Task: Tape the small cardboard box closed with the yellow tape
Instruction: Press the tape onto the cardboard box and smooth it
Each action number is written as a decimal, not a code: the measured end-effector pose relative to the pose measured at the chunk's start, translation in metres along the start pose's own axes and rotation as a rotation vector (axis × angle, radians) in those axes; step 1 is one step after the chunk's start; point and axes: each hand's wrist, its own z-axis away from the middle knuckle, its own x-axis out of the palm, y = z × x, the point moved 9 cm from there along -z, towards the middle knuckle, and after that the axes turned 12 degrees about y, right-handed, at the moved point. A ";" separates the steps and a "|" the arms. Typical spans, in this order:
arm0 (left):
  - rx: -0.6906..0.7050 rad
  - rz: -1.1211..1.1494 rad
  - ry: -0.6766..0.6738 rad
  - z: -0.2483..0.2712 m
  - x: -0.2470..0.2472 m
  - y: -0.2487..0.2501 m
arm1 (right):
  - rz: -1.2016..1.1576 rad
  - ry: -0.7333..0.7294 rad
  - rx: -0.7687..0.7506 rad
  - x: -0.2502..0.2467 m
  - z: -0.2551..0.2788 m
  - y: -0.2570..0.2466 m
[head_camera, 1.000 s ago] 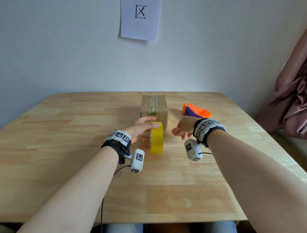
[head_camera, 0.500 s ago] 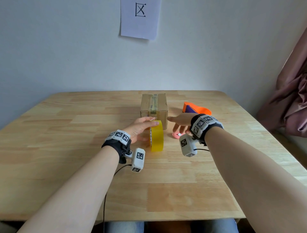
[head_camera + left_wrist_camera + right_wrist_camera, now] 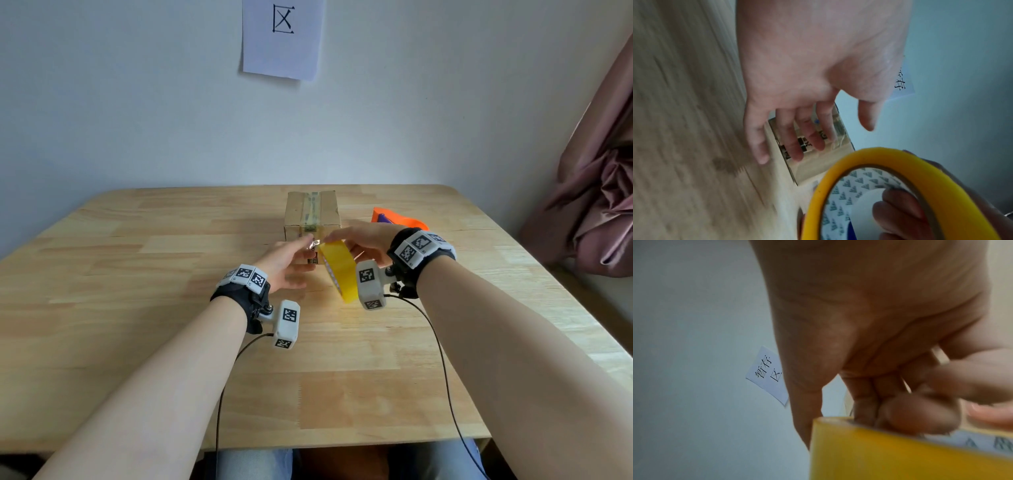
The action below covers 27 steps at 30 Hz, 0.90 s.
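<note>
The small cardboard box (image 3: 312,212) stands at the back middle of the table with a strip of clear tape along its top seam. My right hand (image 3: 356,240) holds the yellow tape roll (image 3: 342,274) tilted just in front of the box. Its fingers are hooked through the core and curled over the rim. The right wrist view shows those fingers (image 3: 916,412) on the roll's (image 3: 879,451) edge. My left hand (image 3: 303,251) is open beside the roll, holding nothing. In the left wrist view its fingers (image 3: 809,136) spread before the box's front face (image 3: 813,167), with the roll (image 3: 910,162) close below.
An orange and purple object (image 3: 399,221) lies on the wooden table (image 3: 137,274) behind my right wrist. A paper sheet (image 3: 282,37) hangs on the wall. A pink curtain (image 3: 599,205) hangs past the table's right edge. Thin cables trail from both wrists.
My right hand came across from the right and took the roll, lifting and tilting it. My left hand let go of the roll and now reaches toward the box front.
</note>
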 end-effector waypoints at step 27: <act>0.056 0.047 0.254 -0.040 -0.005 -0.021 | 0.388 0.536 -0.085 -0.086 -0.012 0.031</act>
